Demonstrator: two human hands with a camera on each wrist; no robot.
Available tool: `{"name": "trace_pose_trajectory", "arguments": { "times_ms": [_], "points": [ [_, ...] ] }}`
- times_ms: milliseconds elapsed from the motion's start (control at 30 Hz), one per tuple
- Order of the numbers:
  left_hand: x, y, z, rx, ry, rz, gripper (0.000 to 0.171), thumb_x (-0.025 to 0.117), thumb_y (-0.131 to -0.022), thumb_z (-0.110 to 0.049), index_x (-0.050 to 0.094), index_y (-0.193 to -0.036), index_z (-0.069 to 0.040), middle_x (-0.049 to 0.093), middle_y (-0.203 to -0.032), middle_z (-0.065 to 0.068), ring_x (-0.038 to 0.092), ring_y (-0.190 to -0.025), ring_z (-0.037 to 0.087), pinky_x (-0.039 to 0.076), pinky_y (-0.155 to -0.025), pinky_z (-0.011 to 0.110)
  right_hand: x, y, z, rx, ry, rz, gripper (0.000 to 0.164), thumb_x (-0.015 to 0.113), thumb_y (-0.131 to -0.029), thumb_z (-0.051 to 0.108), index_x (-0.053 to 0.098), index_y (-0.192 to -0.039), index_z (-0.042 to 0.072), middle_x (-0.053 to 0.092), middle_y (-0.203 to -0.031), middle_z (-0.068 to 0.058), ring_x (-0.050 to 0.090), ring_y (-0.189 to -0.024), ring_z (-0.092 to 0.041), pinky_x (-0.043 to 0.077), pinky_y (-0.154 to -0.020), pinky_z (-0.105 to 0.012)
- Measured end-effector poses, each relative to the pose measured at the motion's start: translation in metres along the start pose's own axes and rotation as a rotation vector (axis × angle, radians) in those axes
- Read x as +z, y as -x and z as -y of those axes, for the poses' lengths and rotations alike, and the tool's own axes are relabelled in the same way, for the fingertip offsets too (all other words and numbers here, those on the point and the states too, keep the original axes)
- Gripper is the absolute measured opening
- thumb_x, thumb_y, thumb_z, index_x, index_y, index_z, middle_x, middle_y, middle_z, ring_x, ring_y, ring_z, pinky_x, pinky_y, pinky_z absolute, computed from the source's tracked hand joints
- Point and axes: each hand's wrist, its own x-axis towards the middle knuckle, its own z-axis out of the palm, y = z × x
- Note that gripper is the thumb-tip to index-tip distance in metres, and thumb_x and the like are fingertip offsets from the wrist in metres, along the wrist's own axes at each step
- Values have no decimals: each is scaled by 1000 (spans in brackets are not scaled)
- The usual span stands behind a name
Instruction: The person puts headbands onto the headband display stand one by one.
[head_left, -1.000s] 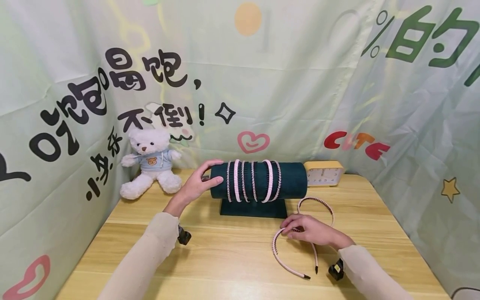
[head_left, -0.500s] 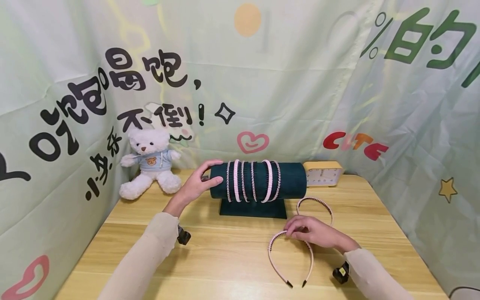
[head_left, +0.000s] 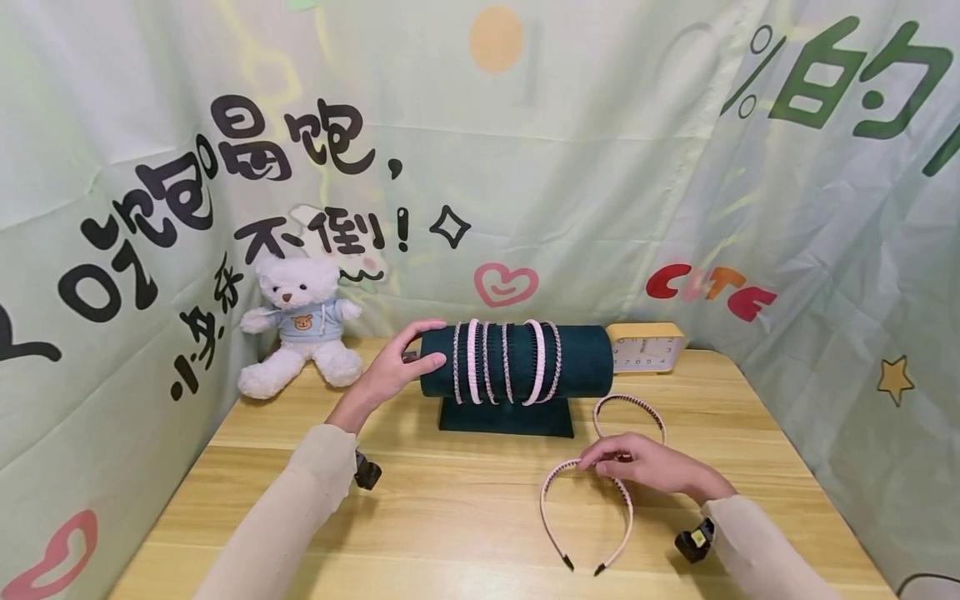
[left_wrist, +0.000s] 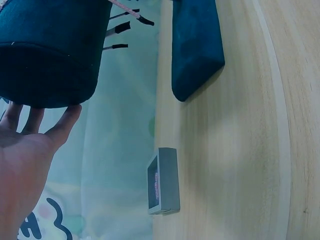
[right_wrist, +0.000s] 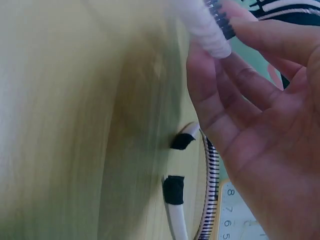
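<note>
A dark green, velvety headband stand (head_left: pixel 587 360), a padded roll on a flat base, stands at the table's middle. My left hand (head_left: pixel 390 367) grips the roll's left end; the left wrist view has its fingertips (left_wrist: pixel 67 120) at the rim. Several pink headbands (head_left: pixel 538 362), thin and thick, sit round the roll. In front of the stand, my right hand (head_left: pixel 645 467) pinches a pale pink headband (head_left: pixel 545 508) at its arch, black-tipped ends towards me. Close up, its toothed underside (right_wrist: pixel 218 17) shows at my thumb. Behind that hand lies another headband (head_left: pixel 660 417) on the table.
A yellow clock (head_left: pixel 648 347) stands behind the stand's right end. A white teddy bear (head_left: pixel 300 333) sits at the back left. In the left wrist view, a small grey box (left_wrist: pixel 167 180) stands on the wooden table (head_left: pixel 420 517). Printed cloth (head_left: pixel 600 183) hangs round the back and sides.
My right hand has shifted slightly right and towards me, still pinching the headband. The headband has turned, its ends swinging left and closer to me. My left hand has stayed on the stand.
</note>
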Motion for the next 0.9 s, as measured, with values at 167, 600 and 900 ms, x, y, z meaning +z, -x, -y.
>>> {"name": "trace_pose_trajectory", "arguments": {
  "times_ms": [167,600,900],
  "points": [
    [0,0,0,4,-2,1,54,75,-105,-26,55,-155,-25,45,-167,4,53,-142,34,42,-123,65,-3,5,-1,36,-71,0,28,57,-113,9,72,-133,-3,71,-124,-28,66,-98,-19,53,-86,-20],
    [0,2,-2,9,-19,-3,54,75,-105,-27,56,-155,-28,46,-167,3,52,-144,33,43,-123,62,-6,15,-2,161,-228,45,33,57,-113,8,65,-142,-5,66,-125,-31,67,-97,-16,65,-81,-32],
    [0,1,-1,7,-5,2,54,75,-105,-27,55,-155,-27,46,-166,3,53,-143,34,43,-122,62,-6,21,-3,128,-199,25,31,56,-114,11,67,-138,-4,67,-124,-27,65,-100,-16,61,-84,-27]
  ]
}}
